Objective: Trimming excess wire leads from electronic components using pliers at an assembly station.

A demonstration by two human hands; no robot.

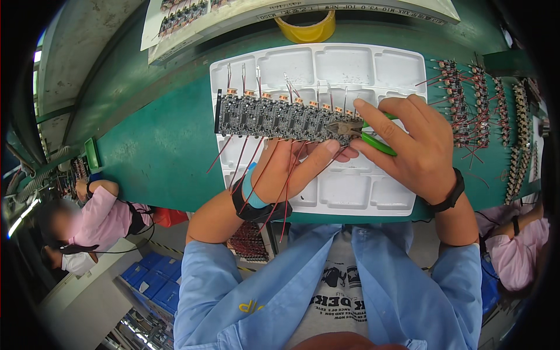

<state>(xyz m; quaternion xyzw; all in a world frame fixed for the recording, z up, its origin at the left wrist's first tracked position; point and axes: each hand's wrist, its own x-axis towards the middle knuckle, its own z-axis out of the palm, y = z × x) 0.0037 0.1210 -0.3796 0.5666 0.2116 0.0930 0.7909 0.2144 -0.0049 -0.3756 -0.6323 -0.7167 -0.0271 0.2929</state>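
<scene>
Left hand [277, 175] holds circuit-board strip [274, 118] leftward of right hand [419, 140].

Most of the left hand's fingers are out of sight behind the board strip [265, 115], and the tiny parts on it are too small to tell apart. No clue what the cutters' [354, 129] tips touch, tbh. Beyond both hands, a panel [291, 14] hides some of the tape roll [309, 35]. Far left of the left hand [286, 175], a person [99, 216] has a blurred head; right of the right hand [417, 143], another person [516, 256] gets cut off.
</scene>
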